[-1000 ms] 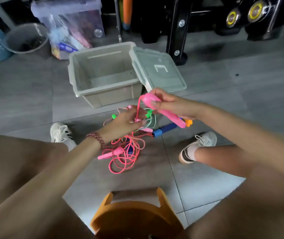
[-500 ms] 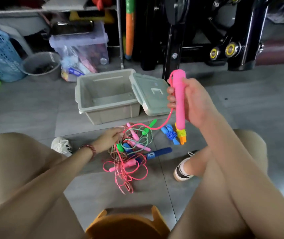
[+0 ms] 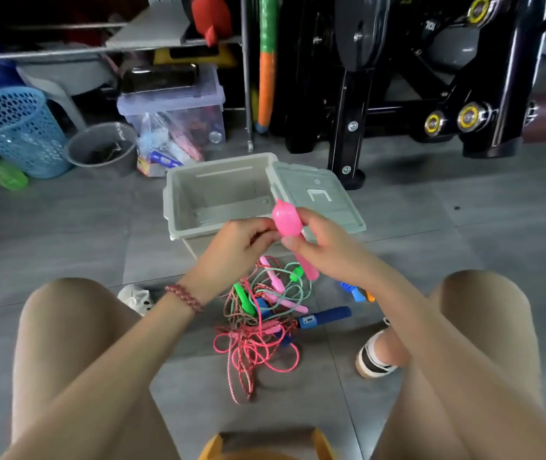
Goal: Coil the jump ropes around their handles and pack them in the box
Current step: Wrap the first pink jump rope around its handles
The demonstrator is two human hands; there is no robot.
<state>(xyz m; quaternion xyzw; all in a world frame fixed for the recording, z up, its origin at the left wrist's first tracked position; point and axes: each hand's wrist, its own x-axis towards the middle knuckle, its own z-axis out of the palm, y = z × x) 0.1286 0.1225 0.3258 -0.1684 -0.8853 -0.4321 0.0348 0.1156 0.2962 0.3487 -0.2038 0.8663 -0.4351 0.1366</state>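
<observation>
**Grey floor tiles, box empty, ropes in a heap**

Grey floor tiles (image 3: pixel 65 244), cluttered storage corner. Person seated on a low orange stool (image 3: pixel 265 448), knees apart.

Pale grey-green plastic box (image 3: pixel 178 207) stands open on the floor ahead. Its matching lid (image 3: pixel 328 200) is propped at the right rim. Nothing inside that I can see, so packing has not begun, by my reading.

Right hand (image 3: pixel 328 254) is clenched round a pink plastic handle (image 3: pixel 286 220), held up just in front of the box's near rim. Left hand (image 3: pixel 231 247) pinches in at the same handle's side. Whether cord lies under those fingertips I cannot tell. No windings show on it, so coiling looks barely started.

Between the feet lies a loose tangle of pink, red-white and green cords (image 3: pixel 258 340), with a green handle (image 3: pixel 243 298) and a dark blue foam-grip handle (image 3: pixel 326 317) in it. A small blue-and-orange bundle (image 3: pixel 354 292) to the right may be wound already, but it is too blurred to say. The cords cross one another, so each will likely need teasing free first.

Behind, well apart from the work: blue mesh basket (image 3: pixel 16 127), grey bucket (image 3: pixel 102 147), clear lidded tub (image 3: pixel 178 117), black exercise frame (image 3: pixel 431 78).
</observation>
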